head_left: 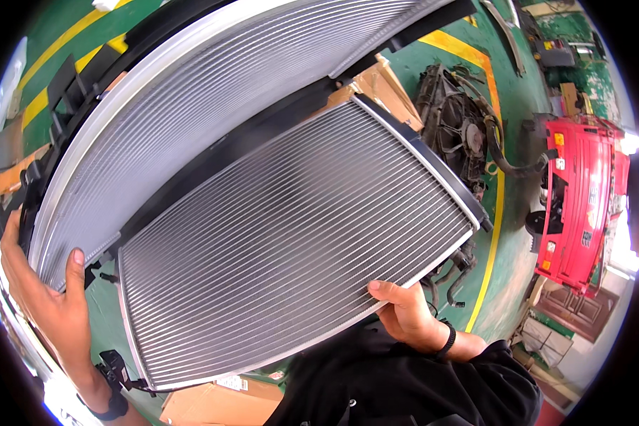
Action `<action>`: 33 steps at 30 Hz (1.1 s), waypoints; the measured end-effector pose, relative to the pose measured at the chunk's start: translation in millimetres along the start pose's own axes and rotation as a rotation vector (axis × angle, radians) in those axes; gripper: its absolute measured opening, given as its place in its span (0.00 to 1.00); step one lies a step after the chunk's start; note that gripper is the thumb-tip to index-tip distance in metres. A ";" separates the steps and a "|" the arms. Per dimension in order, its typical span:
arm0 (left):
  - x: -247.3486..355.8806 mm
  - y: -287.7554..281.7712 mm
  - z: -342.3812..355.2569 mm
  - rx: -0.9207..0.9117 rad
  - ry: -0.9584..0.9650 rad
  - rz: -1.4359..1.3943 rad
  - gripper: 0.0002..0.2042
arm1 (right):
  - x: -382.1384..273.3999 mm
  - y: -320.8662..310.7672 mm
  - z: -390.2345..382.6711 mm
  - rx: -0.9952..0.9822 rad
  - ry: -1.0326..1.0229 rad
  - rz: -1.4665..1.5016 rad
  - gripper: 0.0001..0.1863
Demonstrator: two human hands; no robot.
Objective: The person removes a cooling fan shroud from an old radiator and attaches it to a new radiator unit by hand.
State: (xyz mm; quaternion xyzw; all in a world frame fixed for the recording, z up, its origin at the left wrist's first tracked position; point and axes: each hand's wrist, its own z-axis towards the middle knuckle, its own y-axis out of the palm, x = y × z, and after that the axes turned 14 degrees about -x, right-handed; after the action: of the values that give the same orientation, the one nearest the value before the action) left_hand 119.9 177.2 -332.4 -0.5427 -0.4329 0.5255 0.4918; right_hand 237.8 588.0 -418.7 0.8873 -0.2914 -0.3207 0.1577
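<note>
A wide car radiator (291,241) with fine silver fins and a black end tank on its right fills the middle, tilted toward me. My right hand (408,316) grips its near edge, thumb on the finned face and fingers curled beneath. Behind it stands a second finned radiator (192,106) with a pale silver border and black plastic along its edges. My left hand (53,305) clasps that one's lower left corner, the thumb on the front side and the other fingers behind, partly hidden. The two radiators lie close together; whether they touch I cannot tell.
A dusty radiator fan assembly (454,128) with hoses lies on the green floor (508,92) beyond the right end. Cardboard boxes (224,401) sit beneath the near radiator and behind it. Farther right are a red vehicle front (582,206) and a brown panel (579,310).
</note>
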 end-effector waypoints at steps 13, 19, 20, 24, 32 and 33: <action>9.5 -6.9 -10.9 -0.041 -0.047 -0.024 0.32 | 3.4 -12.4 4.0 -0.053 0.026 -0.001 0.17; 16.2 -7.2 -12.0 -0.080 -0.067 -0.089 0.31 | 5.8 -16.9 4.1 0.008 0.028 -0.030 0.22; 17.7 -6.3 -12.8 -0.095 -0.080 -0.072 0.30 | 5.0 -13.7 3.7 0.024 0.023 -0.074 0.25; 21.5 -14.3 -22.5 -0.112 -0.150 -0.017 0.29 | -1.4 -7.4 3.6 0.006 0.055 -0.056 0.28; 37.1 -2.9 -5.6 0.161 -0.111 0.016 0.25 | -1.1 -14.7 2.2 0.016 0.125 -0.061 0.29; 38.0 -4.7 -3.0 0.152 -0.108 0.061 0.24 | -1.7 -14.3 2.7 0.016 0.133 -0.061 0.29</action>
State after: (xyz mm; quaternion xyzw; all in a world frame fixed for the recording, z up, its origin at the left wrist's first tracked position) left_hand 125.9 215.2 -333.4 -0.4877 -0.4009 0.6000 0.4914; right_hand 240.9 599.9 -426.5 0.9163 -0.2559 -0.2635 0.1597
